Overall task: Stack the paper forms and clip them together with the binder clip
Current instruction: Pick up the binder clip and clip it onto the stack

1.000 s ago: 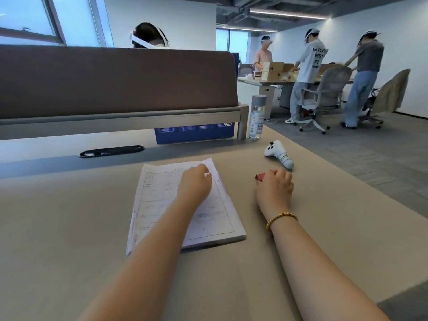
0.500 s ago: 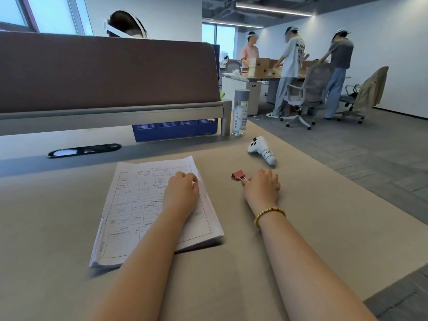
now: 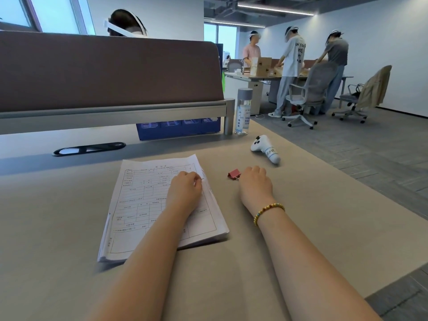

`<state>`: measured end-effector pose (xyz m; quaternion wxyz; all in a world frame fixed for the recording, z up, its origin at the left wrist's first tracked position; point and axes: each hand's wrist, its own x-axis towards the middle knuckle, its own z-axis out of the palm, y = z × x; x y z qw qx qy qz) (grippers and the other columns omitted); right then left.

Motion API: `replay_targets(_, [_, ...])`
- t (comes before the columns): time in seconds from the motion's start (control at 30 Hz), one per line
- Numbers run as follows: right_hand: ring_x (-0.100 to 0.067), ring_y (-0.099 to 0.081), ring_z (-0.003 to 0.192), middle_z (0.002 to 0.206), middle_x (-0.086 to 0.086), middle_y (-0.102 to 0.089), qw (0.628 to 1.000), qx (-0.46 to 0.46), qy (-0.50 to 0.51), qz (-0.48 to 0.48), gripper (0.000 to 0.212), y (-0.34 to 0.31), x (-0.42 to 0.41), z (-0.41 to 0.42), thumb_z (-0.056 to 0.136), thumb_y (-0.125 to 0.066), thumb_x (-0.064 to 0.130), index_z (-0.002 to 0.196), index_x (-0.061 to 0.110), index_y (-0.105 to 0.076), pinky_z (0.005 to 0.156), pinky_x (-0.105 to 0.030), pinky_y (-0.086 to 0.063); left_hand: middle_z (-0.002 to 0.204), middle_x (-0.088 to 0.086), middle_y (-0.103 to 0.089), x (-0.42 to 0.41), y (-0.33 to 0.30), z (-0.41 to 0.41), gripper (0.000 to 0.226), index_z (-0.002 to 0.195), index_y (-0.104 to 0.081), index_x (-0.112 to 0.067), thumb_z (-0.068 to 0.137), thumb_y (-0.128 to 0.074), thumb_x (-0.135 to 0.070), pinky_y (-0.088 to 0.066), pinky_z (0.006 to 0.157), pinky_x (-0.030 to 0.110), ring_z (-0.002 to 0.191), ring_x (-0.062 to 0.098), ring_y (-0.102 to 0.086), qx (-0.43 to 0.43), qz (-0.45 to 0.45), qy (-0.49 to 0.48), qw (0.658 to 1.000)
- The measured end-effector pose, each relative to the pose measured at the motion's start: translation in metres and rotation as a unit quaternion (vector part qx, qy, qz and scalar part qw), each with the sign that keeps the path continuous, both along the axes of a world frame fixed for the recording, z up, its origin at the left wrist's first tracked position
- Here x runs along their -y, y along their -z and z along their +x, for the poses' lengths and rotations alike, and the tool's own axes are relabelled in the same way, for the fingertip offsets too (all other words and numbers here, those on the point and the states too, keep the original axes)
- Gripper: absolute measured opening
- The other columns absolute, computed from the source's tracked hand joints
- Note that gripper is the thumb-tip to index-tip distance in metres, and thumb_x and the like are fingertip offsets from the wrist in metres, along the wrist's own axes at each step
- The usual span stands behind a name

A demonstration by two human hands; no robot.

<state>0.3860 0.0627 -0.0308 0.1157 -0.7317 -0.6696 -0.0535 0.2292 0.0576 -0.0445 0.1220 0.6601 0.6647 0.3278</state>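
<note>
Red binder clip (image 3: 234, 174), white printed forms (image 3: 148, 205)

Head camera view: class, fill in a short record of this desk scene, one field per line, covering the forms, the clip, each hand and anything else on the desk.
paper forms: one stack, flat on the desk, edges not quite flush
binder clip: red, lying on the desk right of the stack, not yet on the paper
left hand: loosely curled, resting on the stack near its far right edge
right hand: on the desk, fingers at the clip's wire handle; grip not clear
other items: white controller, water bottle
</note>
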Motion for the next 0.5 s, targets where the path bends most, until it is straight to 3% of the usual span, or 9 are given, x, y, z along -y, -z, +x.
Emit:
replay_targets(0.2, [-0.031, -0.04, 0.122, 0.129, -0.016, -0.047, 0.993, -0.118, 0.01, -0.001, 0.051, 0.0012, -0.0048, 0.0065, 0.09, -0.053, 0.042, 0.122, 0.003, -0.049, 0.097, -0.037, -0.04, 0.115, 0.014, -0.06, -0.004, 0.0011, -0.001, 0.031, 0.11, -0.064, -0.007, 0.094, -0.041, -0.019, -0.042, 0.084, 0.032, 0.104, 0.027, -0.057, 0.019, 0.005, -0.002, 1.0])
replay_targets(0.43, [-0.032, -0.041, 0.122, 0.13, -0.017, -0.048, 0.997, -0.07, -0.026, 0.0, 0.032, 0.0002, -0.0057, -0.0004, 0.097, -0.043, 0.02, 0.122, 0.001, -0.049, 0.098, -0.037, -0.04, 0.115, 0.013, -0.061, -0.0079, 0.0028, -0.0016, 0.03, 0.108, -0.065, -0.007, 0.094, -0.041, -0.018, -0.038, 0.079, 0.027, 0.102, 0.026, -0.058, 0.028, 0.013, -0.007, 0.999])
replay_targets(0.5, [-0.032, -0.043, 0.12, 0.127, -0.017, -0.051, 0.995, -0.095, -0.028, 0.001, 0.029, -0.0004, -0.0045, -0.0003, 0.098, -0.041, 0.019, 0.119, 0.002, -0.051, 0.094, -0.038, -0.041, 0.114, 0.013, -0.062, -0.0082, 0.0029, -0.0016, 0.03, 0.107, -0.065, -0.006, 0.094, -0.04, -0.018, -0.038, 0.078, 0.027, 0.102, 0.026, -0.059, 0.032, 0.013, -0.008, 0.999])
